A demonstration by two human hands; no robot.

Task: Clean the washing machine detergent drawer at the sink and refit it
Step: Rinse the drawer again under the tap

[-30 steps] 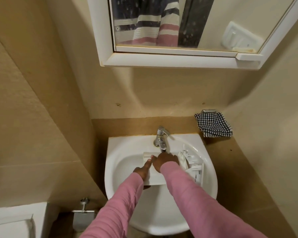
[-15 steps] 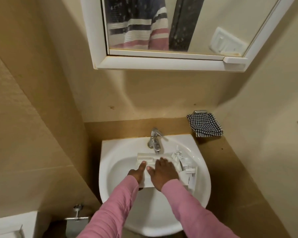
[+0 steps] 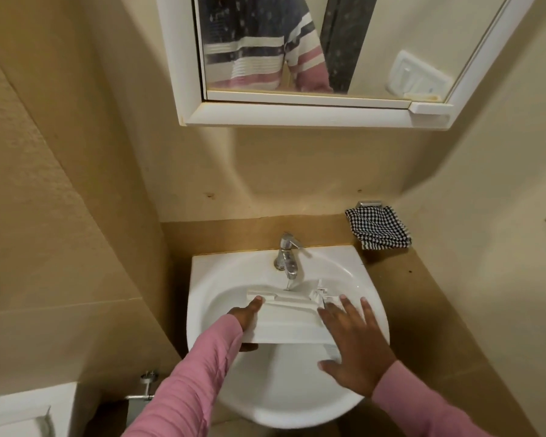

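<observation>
A white plastic detergent drawer (image 3: 289, 323) lies across the white sink (image 3: 284, 389), under the chrome tap (image 3: 287, 255), from which a thin stream of water runs. My left hand (image 3: 246, 318) grips the drawer's left side, thumb on top. My right hand (image 3: 355, 342) is spread flat with fingers apart over the drawer's right end, where a second white ribbed part (image 3: 322, 293) sits. Whether the right hand grips anything is hidden. Both arms wear pink sleeves.
A black-and-white checked cloth (image 3: 379, 228) lies on the brown ledge to the right of the sink. A white-framed mirror cabinet (image 3: 303, 113) hangs overhead. Beige walls close in on both sides. A toilet cistern corner (image 3: 16, 414) and a chrome valve (image 3: 147, 383) sit lower left.
My right hand has slid from the drawer's middle to its right end, fingers now spread. The left hand stays on the left side. The camera has moved closer.
</observation>
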